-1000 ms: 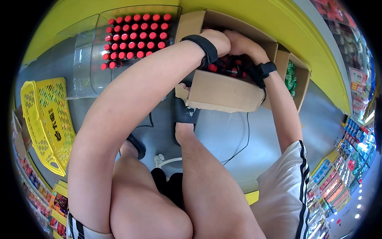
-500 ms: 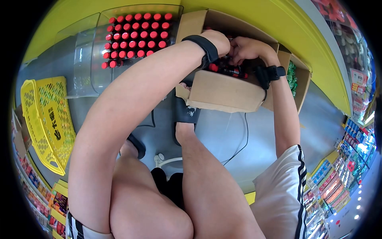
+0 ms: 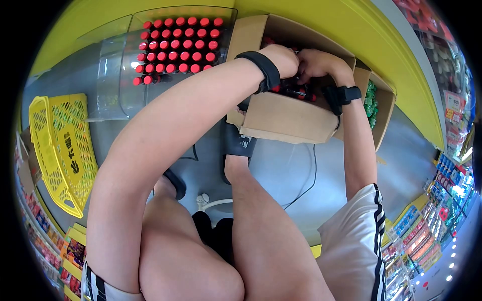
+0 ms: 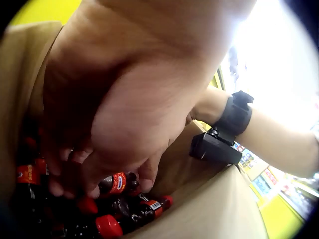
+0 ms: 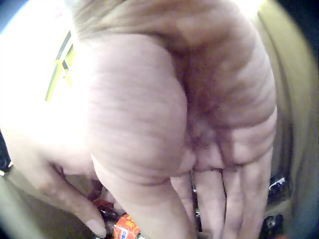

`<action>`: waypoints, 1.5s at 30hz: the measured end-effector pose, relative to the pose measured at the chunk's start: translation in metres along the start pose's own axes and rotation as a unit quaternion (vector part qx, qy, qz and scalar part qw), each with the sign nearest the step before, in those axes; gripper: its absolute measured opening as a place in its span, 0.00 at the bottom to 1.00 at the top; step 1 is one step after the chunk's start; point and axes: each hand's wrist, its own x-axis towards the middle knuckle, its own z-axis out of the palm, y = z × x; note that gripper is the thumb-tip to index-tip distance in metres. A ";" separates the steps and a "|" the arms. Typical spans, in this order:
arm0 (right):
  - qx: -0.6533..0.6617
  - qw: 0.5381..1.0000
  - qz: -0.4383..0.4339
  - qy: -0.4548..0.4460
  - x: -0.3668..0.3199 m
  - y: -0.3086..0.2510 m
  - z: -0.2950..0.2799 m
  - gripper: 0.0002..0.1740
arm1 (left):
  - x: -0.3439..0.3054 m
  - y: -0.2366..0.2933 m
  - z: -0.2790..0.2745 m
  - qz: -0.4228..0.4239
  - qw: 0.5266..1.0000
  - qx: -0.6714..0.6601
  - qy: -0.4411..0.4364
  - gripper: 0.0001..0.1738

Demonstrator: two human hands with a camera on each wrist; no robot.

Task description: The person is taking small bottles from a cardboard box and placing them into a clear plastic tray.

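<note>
My left hand (image 3: 282,60) and right hand (image 3: 320,64) are close together inside a cardboard box (image 3: 286,118) of dark bottles (image 3: 300,92). The left fingers bend down among the bottles in the left wrist view, above a red cap (image 4: 108,226) and beside a bottle with a red-orange label (image 4: 118,183). In the right wrist view, the right hand (image 5: 199,109) has its fingers pointing down, with its thumb near a red-orange label (image 5: 125,227). Several fingertips are hidden or out of frame, and whether either hand grips a bottle is unclear.
Left of the box, a clear bin (image 3: 113,80) holds rows of red-capped bottles (image 3: 175,45). A yellow basket (image 3: 68,155) lies farther left. Another box (image 3: 385,116) with green items (image 3: 370,104) adjoins on the right. A cable (image 3: 314,173) crosses the floor near a foot.
The right hand has shifted right and toward me inside the box, showing more of its back and fingers. My left hand has stayed over the bottles. The head view has shifted slightly.
</note>
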 end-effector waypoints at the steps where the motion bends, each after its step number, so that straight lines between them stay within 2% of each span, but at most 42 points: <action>1: 0.002 1.000 0.015 -0.002 -0.004 -0.004 -0.002 0.32 | -0.002 0.001 0.000 0.013 0.999 0.003 0.033 0.20; 5: 0.014 0.999 0.043 0.001 -0.017 -0.008 -0.006 0.31 | -0.004 0.003 0.001 0.005 0.999 -0.039 0.037 0.22; 7: -0.002 1.000 0.009 0.010 -0.020 -0.006 -0.008 0.29 | -0.012 0.001 0.004 0.021 0.997 -0.035 0.062 0.22; 9: 0.000 1.000 0.013 -0.001 -0.022 -0.009 -0.010 0.31 | -0.021 0.000 0.005 0.030 0.994 -0.067 0.083 0.21; 10: 0.002 1.000 0.020 -0.012 -0.023 -0.011 -0.011 0.34 | -0.029 -0.001 0.008 0.040 0.990 -0.067 0.113 0.17; 15: 0.013 1.000 -0.001 -0.013 -0.044 -0.027 -0.018 0.33 | -0.057 -0.008 0.017 0.077 0.969 -0.120 0.200 0.09; 17: 0.062 0.996 -0.007 0.064 -0.059 -0.034 -0.015 0.25 | -0.071 -0.009 0.018 0.134 0.946 -0.161 0.246 0.06; 19: 0.065 0.995 -0.007 0.072 -0.074 -0.053 -0.017 0.25 | -0.081 -0.010 0.017 0.124 0.942 -0.176 0.256 0.04; 21: 0.087 0.993 -0.017 0.082 -0.083 -0.063 -0.017 0.23 | -0.100 -0.011 0.010 0.094 0.955 -0.193 0.204 0.06; 23: 0.080 0.993 -0.018 0.082 -0.097 -0.086 -0.019 0.21 | -0.112 -0.015 0.014 0.095 0.948 -0.200 0.230 0.09; 25: 0.062 0.983 -0.058 0.164 -0.105 -0.100 -0.013 0.20 | -0.129 -0.020 0.018 0.086 0.930 -0.211 0.288 0.11; 27: 0.089 0.976 -0.082 0.180 -0.112 -0.116 -0.011 0.20 | -0.146 -0.025 0.018 0.066 0.925 -0.238 0.288 0.12; 29: 0.057 0.963 -0.130 0.231 -0.115 -0.131 -0.007 0.19 | -0.164 -0.031 0.023 0.040 0.919 -0.268 0.286 0.13; 31: 0.053 0.962 -0.129 0.235 -0.115 -0.143 -0.002 0.17 | -0.179 -0.037 0.029 0.057 0.886 -0.307 0.342 0.12; 33: -0.001 0.955 -0.148 0.257 -0.115 -0.154 0.001 0.17 | -0.192 -0.041 0.032 0.051 0.888 -0.304 0.343 0.14; 35: -0.015 0.953 -0.140 0.268 -0.118 -0.168 0.004 0.17 | -0.207 -0.042 0.029 0.004 0.875 -0.380 0.300 0.14; 37: -0.030 0.951 -0.132 0.278 -0.120 -0.181 0.009 0.17 | -0.214 -0.046 0.035 0.000 0.867 -0.382 0.320 0.14; 39: -0.085 0.918 -0.166 0.349 -0.120 -0.192 0.016 0.16 | -0.219 -0.048 0.040 -0.003 0.857 -0.387 0.340 0.15; 41: -0.090 0.918 -0.152 0.356 -0.121 -0.207 0.023 0.12 | -0.224 -0.050 0.044 -0.021 0.823 -0.433 0.367 0.14; 43: -0.145 0.891 -0.132 0.409 -0.118 -0.217 0.034 0.08 | -0.227 -0.052 0.048 -0.024 0.817 -0.435 0.378 0.13; 45: -0.167 0.880 -0.137 0.423 -0.112 -0.220 0.048 0.06 | -0.230 -0.054 0.052 -0.027 0.809 -0.438 0.392 0.12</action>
